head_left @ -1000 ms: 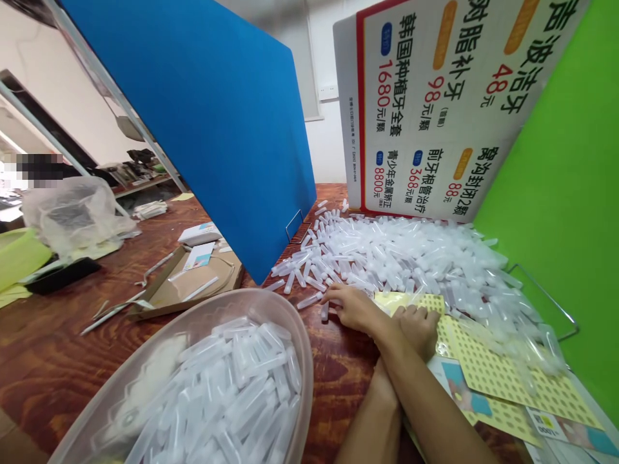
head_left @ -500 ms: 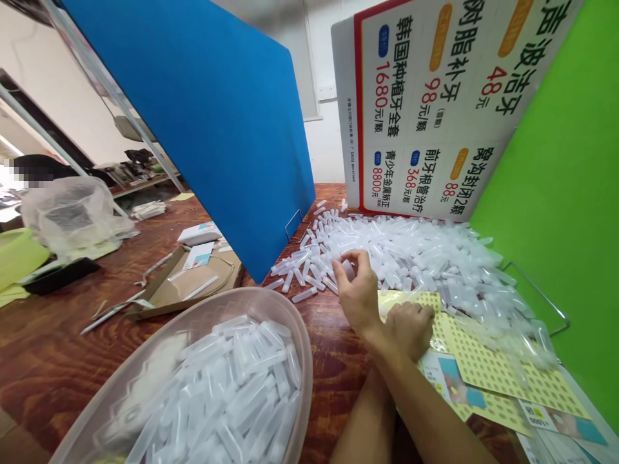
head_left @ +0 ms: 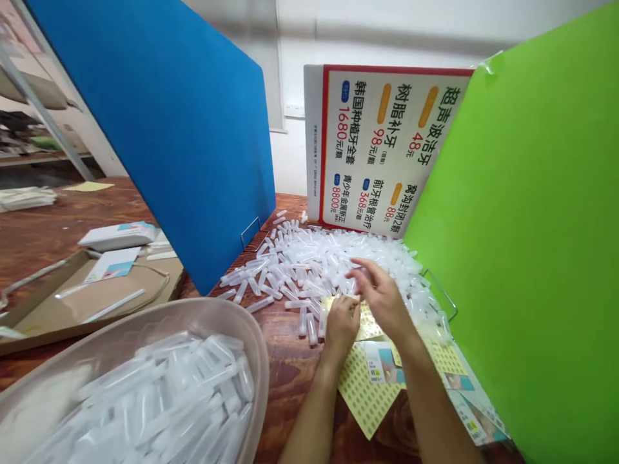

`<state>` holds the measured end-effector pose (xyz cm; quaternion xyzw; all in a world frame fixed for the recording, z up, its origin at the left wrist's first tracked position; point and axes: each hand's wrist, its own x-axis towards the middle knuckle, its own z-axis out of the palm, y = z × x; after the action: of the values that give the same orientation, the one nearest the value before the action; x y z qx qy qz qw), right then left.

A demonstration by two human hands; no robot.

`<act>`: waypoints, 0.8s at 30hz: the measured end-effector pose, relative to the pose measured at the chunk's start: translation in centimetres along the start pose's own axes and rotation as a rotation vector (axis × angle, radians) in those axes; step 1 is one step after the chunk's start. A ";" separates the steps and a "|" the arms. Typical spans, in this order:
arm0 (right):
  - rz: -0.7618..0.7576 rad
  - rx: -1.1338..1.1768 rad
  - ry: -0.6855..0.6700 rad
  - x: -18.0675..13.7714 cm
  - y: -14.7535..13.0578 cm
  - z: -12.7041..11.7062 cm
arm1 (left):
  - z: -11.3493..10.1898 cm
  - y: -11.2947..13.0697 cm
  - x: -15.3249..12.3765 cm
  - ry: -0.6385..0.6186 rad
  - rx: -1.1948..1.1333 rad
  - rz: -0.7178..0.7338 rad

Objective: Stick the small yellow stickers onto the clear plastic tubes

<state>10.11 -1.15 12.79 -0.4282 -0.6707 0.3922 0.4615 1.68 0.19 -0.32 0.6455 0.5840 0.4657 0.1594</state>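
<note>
My right hand (head_left: 382,295) hovers over the near edge of a large heap of small clear plastic tubes (head_left: 309,258). Its fingertips are pinched on one tube, which is blurred by motion. My left hand (head_left: 341,323) lies just left of it with its fingers curled down onto the edge of a yellow sticker sheet (head_left: 362,393) on the wooden table (head_left: 290,380). A few loose tubes (head_left: 306,325) lie just left of my left hand. The two hands nearly touch.
A translucent oval basin (head_left: 242,325) holding many tubes stands at the near left. A blue divider (head_left: 159,129) stands on the left, a green one (head_left: 522,245) on the right, and a printed sign (head_left: 382,148) behind the heap. A flat cardboard box (head_left: 97,296) and papers lie at the far left.
My arms were crossed and are now side by side. My right hand lifted a tube from the heap and moved right; the view swung to the right.
</note>
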 end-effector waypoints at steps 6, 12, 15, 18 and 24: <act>0.313 -0.241 0.346 -0.6 8.8 -3.8 | -0.5 0.4 -1.2 -0.019 0.087 0.002; 0.212 -0.164 0.428 -0.8 12.9 -1.5 | -0.3 -0.1 -1.4 -0.131 0.182 0.043; 0.151 -0.250 0.413 -1.1 13.3 -1.0 | -0.1 -0.4 -1.0 -0.132 0.172 -0.001; 0.137 -0.343 0.390 -1.1 13.5 -0.9 | 0.0 -0.4 -0.5 -0.101 0.111 -0.051; 0.061 -0.370 0.317 -0.7 13.9 -0.8 | -0.2 -0.5 -0.1 -0.100 -0.085 -0.083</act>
<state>14.00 2.78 0.02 -0.5817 -0.6371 0.2044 0.4625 1.25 0.23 -0.62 0.6359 0.5811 0.4504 0.2348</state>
